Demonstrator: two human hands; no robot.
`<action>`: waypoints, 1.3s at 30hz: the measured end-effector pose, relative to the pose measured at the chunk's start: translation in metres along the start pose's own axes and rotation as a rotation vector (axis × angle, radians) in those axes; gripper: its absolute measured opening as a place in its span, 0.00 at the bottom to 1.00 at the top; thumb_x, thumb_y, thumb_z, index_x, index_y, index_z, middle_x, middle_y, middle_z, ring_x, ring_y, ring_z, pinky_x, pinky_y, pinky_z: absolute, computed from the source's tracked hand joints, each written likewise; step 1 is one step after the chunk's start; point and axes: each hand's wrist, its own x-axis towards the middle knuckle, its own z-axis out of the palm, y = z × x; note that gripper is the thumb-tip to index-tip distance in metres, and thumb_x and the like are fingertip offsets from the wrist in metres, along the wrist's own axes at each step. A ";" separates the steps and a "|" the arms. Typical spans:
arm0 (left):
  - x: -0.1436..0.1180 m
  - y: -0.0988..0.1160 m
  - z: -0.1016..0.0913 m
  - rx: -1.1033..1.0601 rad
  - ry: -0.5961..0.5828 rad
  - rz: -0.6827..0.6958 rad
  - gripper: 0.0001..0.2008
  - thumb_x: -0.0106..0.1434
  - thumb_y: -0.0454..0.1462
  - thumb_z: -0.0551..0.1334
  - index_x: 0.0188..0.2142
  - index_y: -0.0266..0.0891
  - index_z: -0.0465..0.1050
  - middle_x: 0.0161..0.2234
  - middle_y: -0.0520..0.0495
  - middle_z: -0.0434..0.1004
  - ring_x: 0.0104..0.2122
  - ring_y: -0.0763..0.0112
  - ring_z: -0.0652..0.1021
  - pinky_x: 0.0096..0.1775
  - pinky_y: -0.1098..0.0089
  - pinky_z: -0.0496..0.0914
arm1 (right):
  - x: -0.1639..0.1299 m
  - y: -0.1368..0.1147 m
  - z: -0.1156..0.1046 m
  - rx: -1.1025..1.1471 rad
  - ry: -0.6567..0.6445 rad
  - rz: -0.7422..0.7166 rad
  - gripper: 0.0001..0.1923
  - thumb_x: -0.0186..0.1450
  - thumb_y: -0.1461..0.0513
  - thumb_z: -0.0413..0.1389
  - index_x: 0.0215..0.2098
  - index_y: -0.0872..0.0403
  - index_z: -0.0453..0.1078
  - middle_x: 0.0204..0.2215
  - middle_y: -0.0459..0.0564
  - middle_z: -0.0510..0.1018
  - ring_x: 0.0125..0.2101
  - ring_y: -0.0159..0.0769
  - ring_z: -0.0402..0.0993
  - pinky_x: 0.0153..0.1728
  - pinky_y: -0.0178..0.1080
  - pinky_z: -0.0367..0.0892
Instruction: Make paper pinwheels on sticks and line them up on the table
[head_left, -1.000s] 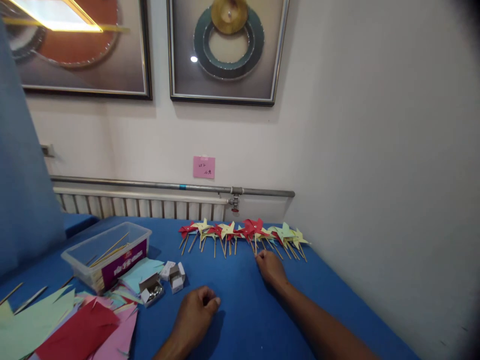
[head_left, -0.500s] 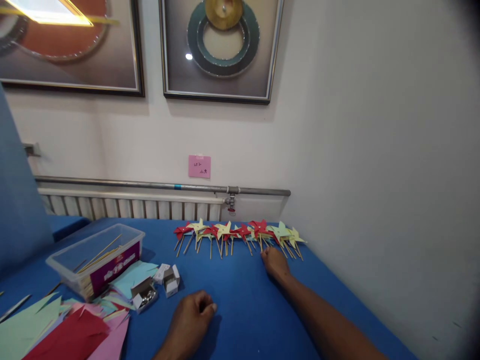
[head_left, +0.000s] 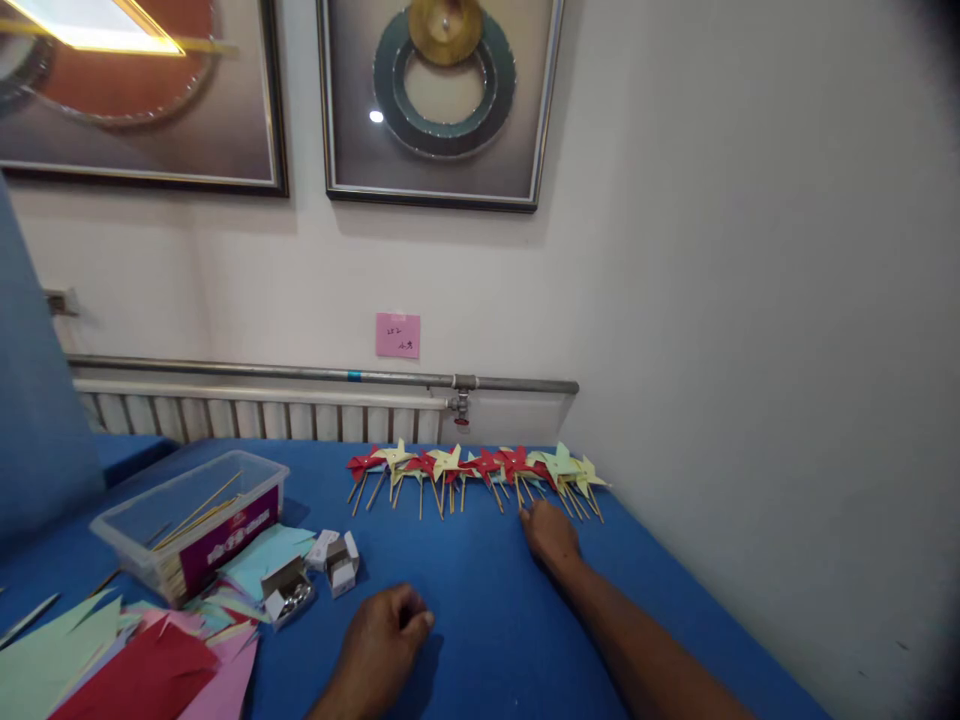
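Note:
Rows of paper pinwheels on wooden sticks lie along the far part of the table, in red, pale yellow and pale green. My right hand (head_left: 551,533) reaches out to them, its fingers pinched at the lower end of the stick of a red pinwheel (head_left: 514,462). That pinwheel lies face up among the others. My left hand (head_left: 384,635) rests nearer on the blue tabletop with its fingers curled in, and nothing shows in it. A small open box of shiny metal pieces (head_left: 294,598) stands to its left.
A clear plastic bin (head_left: 112,530) with wooden sticks stands at the left. Before it lie coloured paper sheets (head_left: 142,675) and a pale blue sheet (head_left: 266,555). Another small white box (head_left: 342,568) stands nearby. The wall borders the table on the right.
The red pinwheel at my right hand has come down slightly and now lies flatter among the others. My right hand has shifted very little; my left hand has stayed in place.

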 end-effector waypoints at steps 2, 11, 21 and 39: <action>-0.001 0.000 0.000 0.020 -0.006 0.003 0.09 0.61 0.38 0.59 0.28 0.38 0.74 0.25 0.51 0.74 0.29 0.68 0.72 0.32 0.70 0.58 | -0.013 0.000 -0.001 0.036 0.023 0.000 0.16 0.74 0.58 0.49 0.44 0.55 0.77 0.41 0.61 0.85 0.44 0.47 0.83 0.39 0.40 0.66; -0.021 0.025 -0.015 0.473 -0.109 0.317 0.12 0.63 0.33 0.57 0.38 0.40 0.82 0.39 0.42 0.85 0.38 0.63 0.80 0.40 0.68 0.66 | -0.155 -0.079 0.015 0.571 -0.133 -0.547 0.15 0.71 0.53 0.47 0.34 0.49 0.70 0.29 0.50 0.82 0.32 0.43 0.79 0.38 0.40 0.66; -0.115 -0.053 -0.058 0.663 0.462 0.329 0.13 0.69 0.31 0.54 0.35 0.42 0.78 0.32 0.45 0.78 0.33 0.67 0.78 0.36 0.69 0.68 | -0.184 -0.091 0.039 0.719 -0.246 -0.502 0.18 0.69 0.48 0.46 0.29 0.48 0.66 0.23 0.45 0.76 0.24 0.39 0.71 0.29 0.38 0.60; -0.134 -0.102 -0.145 0.844 0.744 -0.237 0.15 0.70 0.40 0.54 0.40 0.41 0.81 0.46 0.41 0.83 0.47 0.56 0.79 0.48 0.62 0.69 | -0.188 -0.096 0.034 0.674 -0.346 -0.524 0.16 0.69 0.52 0.45 0.28 0.48 0.64 0.23 0.44 0.74 0.25 0.37 0.69 0.29 0.38 0.57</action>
